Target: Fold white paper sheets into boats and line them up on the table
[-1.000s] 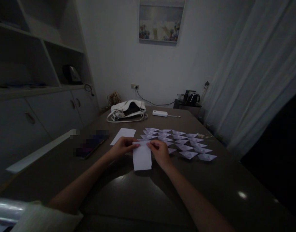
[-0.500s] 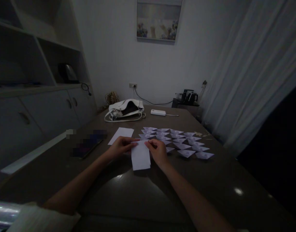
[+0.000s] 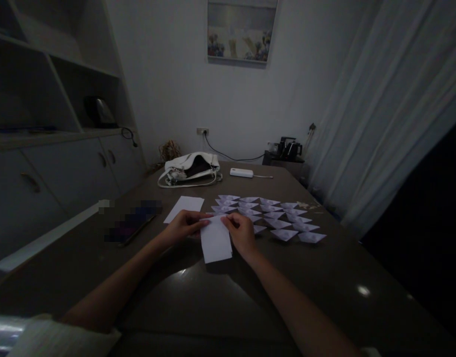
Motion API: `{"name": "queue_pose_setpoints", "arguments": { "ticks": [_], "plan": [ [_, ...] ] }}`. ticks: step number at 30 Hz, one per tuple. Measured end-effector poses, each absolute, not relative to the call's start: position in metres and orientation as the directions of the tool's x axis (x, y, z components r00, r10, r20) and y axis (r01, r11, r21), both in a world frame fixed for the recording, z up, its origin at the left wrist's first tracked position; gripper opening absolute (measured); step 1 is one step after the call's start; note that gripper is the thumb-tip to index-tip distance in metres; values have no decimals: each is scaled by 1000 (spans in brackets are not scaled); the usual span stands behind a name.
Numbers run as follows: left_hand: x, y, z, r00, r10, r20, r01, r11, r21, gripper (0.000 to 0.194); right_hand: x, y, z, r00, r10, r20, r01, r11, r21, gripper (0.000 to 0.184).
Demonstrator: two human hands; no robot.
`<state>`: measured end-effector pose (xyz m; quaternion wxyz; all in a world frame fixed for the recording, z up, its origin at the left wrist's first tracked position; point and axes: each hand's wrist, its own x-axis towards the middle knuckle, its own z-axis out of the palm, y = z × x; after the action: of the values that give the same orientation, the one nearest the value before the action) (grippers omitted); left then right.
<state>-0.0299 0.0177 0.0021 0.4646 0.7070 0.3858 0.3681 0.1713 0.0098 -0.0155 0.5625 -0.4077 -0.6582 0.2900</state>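
Note:
A folded sheet of white paper [image 3: 216, 242] is held by its far edge above the dark table. My left hand [image 3: 185, 227] pinches its upper left corner, thumb on the near face. At the upper right corner my right hand [image 3: 241, 232] pinches the same paper between thumb and fingers. Rows of small folded paper boats [image 3: 283, 234] stand just beyond and to the right of my right hand. Flat white paper sheets [image 3: 184, 208] lie behind my left hand.
A white handbag [image 3: 192, 167] sits at the table's far end, with a white power bank [image 3: 241, 173] and short cable to its right. To the left lies a blurred-out dark object [image 3: 133, 223]. Cabinets line the left wall; a black kettle [image 3: 293, 149] stands beyond the table.
Both hands keep their pinch on the folded paper, whose near end tilts very slightly. The whole view has shifted a little, so the scene sits slightly further left.

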Motion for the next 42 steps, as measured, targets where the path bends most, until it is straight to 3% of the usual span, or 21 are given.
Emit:
{"name": "queue_pose_setpoints", "arguments": {
  "ticks": [11, 21, 36, 39, 42],
  "plan": [
    [-25, 12, 7, 379, 895, 233, 225, -334, 915, 48, 170, 9, -14, -28, 850, 526, 214, 519, -828, 26],
    [-26, 11, 8, 297, 863, 410, 292, -490, 821, 33, 169, 13, -20, 4, 876, 482, 147, 476, -867, 27],
    [-28, 15, 15, 161, 903, 399, 197, -426, 883, 41, 168, 14, -14, -124, 924, 362, -149, 343, -927, 45],
    [-29, 16, 14, 165, 905, 392, 188, -419, 888, 40, 168, 12, -12, -134, 927, 350, -189, 323, -927, 43],
    [-27, 16, 13, 177, 908, 380, 191, -410, 892, 39, 168, 9, -9, -75, 904, 420, -109, 412, -905, 30]
  ]
}}
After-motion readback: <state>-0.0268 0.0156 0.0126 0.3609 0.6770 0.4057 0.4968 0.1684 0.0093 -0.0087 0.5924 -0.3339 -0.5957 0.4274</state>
